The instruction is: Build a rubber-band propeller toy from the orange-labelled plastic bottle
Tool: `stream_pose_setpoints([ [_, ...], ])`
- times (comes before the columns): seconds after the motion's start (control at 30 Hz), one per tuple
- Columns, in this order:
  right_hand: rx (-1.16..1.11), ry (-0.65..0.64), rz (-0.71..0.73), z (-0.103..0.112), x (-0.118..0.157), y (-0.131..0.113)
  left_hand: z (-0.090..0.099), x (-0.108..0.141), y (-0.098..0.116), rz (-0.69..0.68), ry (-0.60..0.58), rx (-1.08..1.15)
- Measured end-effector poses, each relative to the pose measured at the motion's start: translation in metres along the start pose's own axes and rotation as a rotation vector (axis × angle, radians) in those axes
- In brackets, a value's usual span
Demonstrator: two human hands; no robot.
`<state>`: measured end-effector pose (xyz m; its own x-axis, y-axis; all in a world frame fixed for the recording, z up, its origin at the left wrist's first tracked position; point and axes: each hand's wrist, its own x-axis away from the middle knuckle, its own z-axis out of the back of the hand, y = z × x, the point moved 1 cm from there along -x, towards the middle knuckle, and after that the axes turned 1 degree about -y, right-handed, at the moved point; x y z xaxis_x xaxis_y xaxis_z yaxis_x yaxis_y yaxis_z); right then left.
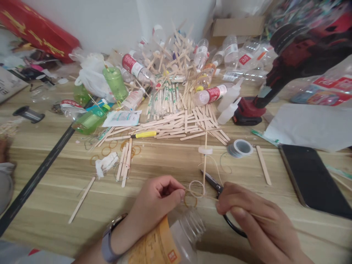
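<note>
My left hand (162, 196) is closed in a pinch on a thin pale string (197, 182), which makes a loop beside a slim wooden stick (205, 161). A white disc (205, 150) sits on the stick, and a short crosspiece tops it. My right hand (253, 216) is closed round the same string, which trails off to the lower right. Black-handled scissors (210, 179) lie beneath my right hand, partly hidden by it. A clear plastic bottle (187, 234) with an orange label and open neck lies by my left forearm. An orange rubber band (190, 201) is just under the loop.
Many craft sticks (170, 124) are heaped further back, with a yellow-handled cutter (145, 134) and several bottles (137, 69). To the right are a wire spool (240, 148), a phone (313, 178) and a red-black power drill (249, 110). Part of another person shows at the left edge.
</note>
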<state>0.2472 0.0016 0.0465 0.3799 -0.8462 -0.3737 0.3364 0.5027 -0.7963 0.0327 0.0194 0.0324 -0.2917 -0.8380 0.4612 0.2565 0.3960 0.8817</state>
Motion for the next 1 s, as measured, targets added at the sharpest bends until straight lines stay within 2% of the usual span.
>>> stream_pose_setpoints([
  [0.17,0.203,-0.056,0.151,0.000,-0.002,-0.003,0.001,0.000,0.004,0.007,0.038,-0.024],
  [0.3,0.339,-0.108,0.294,-0.001,-0.007,-0.008,0.001,-0.001,0.006,0.016,0.046,0.046],
  [0.4,0.417,-0.147,0.376,-0.004,-0.014,-0.011,0.000,-0.001,0.005,0.034,0.017,0.193],
  [0.57,0.484,-0.186,0.527,-0.016,-0.034,-0.019,-0.001,-0.001,0.006,0.097,-0.001,0.563],
  [0.7,0.476,-0.186,0.552,-0.022,-0.047,-0.022,0.000,0.000,0.007,0.090,0.031,0.748],
  [0.83,0.465,-0.193,0.566,-0.022,-0.051,-0.019,0.000,0.001,0.009,0.042,0.085,0.786],
  [1.0,0.492,-0.180,0.571,-0.022,-0.053,-0.013,-0.003,0.003,0.013,0.015,0.095,0.859],
])
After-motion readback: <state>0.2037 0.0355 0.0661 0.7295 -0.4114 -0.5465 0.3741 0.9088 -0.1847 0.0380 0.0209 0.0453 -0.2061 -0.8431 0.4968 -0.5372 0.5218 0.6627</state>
